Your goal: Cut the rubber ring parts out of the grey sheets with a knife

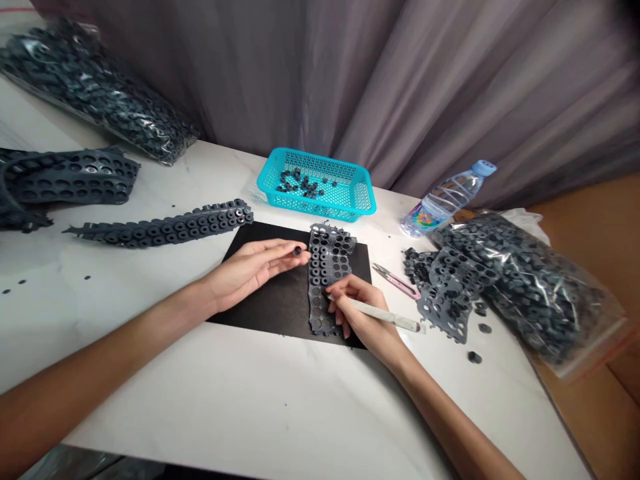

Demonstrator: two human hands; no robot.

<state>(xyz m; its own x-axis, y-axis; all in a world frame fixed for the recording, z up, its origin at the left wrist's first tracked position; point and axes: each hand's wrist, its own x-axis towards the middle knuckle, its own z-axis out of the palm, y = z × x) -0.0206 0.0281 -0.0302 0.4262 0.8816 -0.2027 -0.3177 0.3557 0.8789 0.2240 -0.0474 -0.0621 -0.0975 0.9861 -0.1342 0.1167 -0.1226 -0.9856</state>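
Observation:
Between the thumb and fingers of my left hand (257, 268) is a small dark rubber bushing (297, 251), held above the black mat (270, 307). My right hand (367, 313) grips a pale, pen-like tool (383, 313), its tip at the dark rubber sheet (320, 310). The sheet lies on the mat with rows of round holes; ring-shaped parts sit in its upper left rows, while the lower holes hold none. Some right-hand fingers rest by the sheet's right edge, partly hiding it.
A turquoise basket (320, 211) behind the mat holds several small parts. Pink-handled thread snips (397, 280), scrap sheet (450, 293), a water bottle (445, 197) and a filled bag (540, 287) stand right. Left are a moulded strip (165, 225), folded sheets (75, 177) and another bag (100, 87).

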